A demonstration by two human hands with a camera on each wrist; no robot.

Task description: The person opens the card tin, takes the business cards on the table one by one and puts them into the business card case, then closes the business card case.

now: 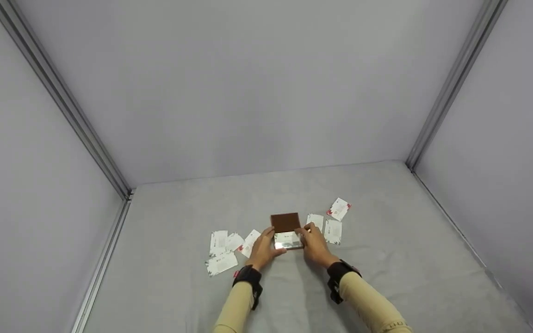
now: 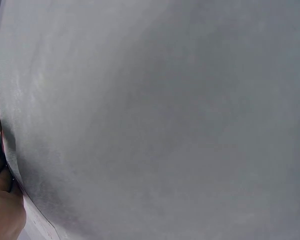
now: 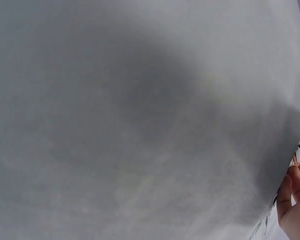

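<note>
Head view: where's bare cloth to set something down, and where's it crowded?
Free: the grey cloth behind the brown case up to the back wall, the stretch right of the right-hand cards, and the left edge. Crowded: the band around both hands, left hand by the left-hand cards, right hand beside the others.

Scattered white cards (image 1: pixel 222 249) on grey cloth tabletop (image 1: pixel 387 286), grey walls (image 1: pixel 248 83).
</note>
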